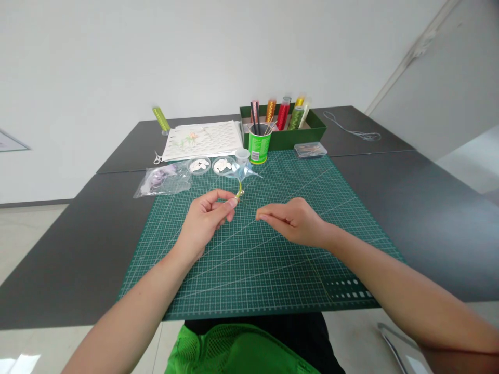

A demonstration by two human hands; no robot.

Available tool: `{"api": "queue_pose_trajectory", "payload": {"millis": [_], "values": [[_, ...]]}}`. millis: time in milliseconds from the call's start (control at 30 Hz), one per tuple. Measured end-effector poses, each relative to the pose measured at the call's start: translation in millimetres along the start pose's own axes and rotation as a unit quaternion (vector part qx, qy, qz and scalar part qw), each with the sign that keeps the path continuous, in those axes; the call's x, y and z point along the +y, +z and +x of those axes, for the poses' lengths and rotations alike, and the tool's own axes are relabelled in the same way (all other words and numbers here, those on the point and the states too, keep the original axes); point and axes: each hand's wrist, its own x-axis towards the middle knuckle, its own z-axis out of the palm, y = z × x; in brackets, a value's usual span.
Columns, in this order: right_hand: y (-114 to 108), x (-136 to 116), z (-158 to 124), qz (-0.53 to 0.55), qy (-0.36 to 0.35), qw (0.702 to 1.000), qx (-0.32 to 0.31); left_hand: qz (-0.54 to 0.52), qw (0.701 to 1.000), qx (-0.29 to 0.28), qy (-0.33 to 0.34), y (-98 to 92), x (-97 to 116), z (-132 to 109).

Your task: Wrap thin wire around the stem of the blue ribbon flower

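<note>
Blue-petal flower (244, 172): above green cutting mat (273, 270), stem base pinched by left hand (202, 221) fingers (230, 203). Long axis 12–6, petals at 12 o'clock from pinch. Right hand (298, 222): 3 o'clock, near, apart; fingertips pressed together, any content unclear.

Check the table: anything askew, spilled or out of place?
One green spool leans alone at the far left edge, while the other spools stand in the box. A loose cord trails at far right. Nothing is spilled; the flower in the left hand looks intact.
</note>
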Motion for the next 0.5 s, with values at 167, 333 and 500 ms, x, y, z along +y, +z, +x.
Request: {"api": "queue_pose_trajectory", "payload": {"millis": [167, 333, 500], "values": [[-1, -5, -5, -0.054, -0.067, 0.996, 0.01, 0.069, 0.997, 0.006, 0.017, -0.9, -2, 1], [-4, -11, -1, 0.011, -0.092, 0.996, 0.006, 0.195, 0.98, -0.002, 0.036, 0.4, -6, 0], [-10, -19, 2, 0.098, -0.094, 0.991, -0.015, 0.287, 0.957, -0.021, 0.034, 3.8, -10, -1]]}}
